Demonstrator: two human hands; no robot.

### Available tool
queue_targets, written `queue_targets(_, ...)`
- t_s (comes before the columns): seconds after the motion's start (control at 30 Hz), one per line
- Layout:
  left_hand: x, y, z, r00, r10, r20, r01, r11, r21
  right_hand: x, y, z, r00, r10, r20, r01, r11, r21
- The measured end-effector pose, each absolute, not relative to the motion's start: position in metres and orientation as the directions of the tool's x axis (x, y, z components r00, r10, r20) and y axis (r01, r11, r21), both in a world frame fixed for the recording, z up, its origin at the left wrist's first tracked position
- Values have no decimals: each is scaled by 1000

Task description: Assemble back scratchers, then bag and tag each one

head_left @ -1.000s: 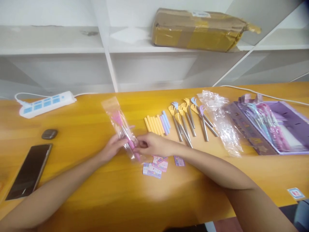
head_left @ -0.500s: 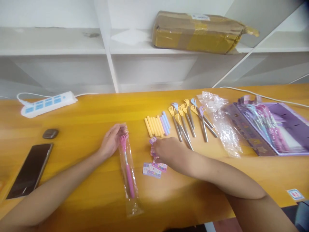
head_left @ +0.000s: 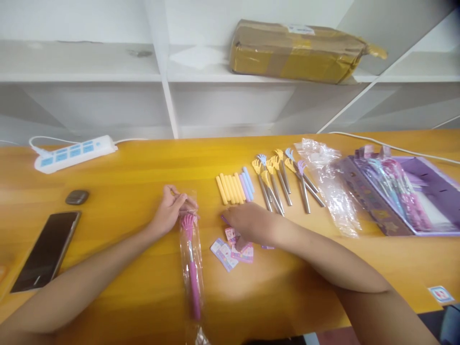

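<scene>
So the left hand [head_left: 170,209] has its thumb and fingers drawn close together, pinching the top end of a long clear plastic bag [head_left: 185,273]. Inside that is a pink back scratcher [head_left: 194,282], claw end up by the fingers, handle pointing back towards the person, all lying on the wooden table [head_left: 143,297].

Right hand [head_left: 253,222] is palm down over the little printed cards [head_left: 244,254], fingers bent and touching them. Thumb's down on the pile, but the knuckles hide most of the fingertips, so I honestly can't tell if it's pinching one or just resting there. A couple more cards lie just left of it.

Just beyond the right hand there's a row of pastel tubes [head_left: 232,188], with bare-shafted back scratchers [head_left: 286,179] in yellow, blue and purple beside them.
</scene>
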State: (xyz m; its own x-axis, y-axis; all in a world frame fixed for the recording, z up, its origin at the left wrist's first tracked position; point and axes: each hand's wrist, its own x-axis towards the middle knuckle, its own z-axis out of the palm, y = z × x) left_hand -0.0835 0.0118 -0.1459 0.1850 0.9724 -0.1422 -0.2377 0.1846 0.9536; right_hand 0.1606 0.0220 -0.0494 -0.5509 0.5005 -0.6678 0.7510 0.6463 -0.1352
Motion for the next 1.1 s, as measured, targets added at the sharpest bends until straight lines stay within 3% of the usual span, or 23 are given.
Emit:
queue_targets(0.3,-81,2,-137,217,974,-57,-169,95,981,164,19,-53,-602,425,-676,710,673,-209)
queue_targets(0.57,-85,-1,-145,265,964,-26,-14,31,999,159,18,-53,-594,559,-579,760,625,-176)
queue_targets(0.9,-83,-1,-134,263,964,-48,9,47,999,164,18,-64,-719,466,-515,641,731,-233)
queue_targets(1.1,-82,-4,-136,193,981,9,-36,-2,999,160,16,-59,-671,492,-554,689,690,-222)
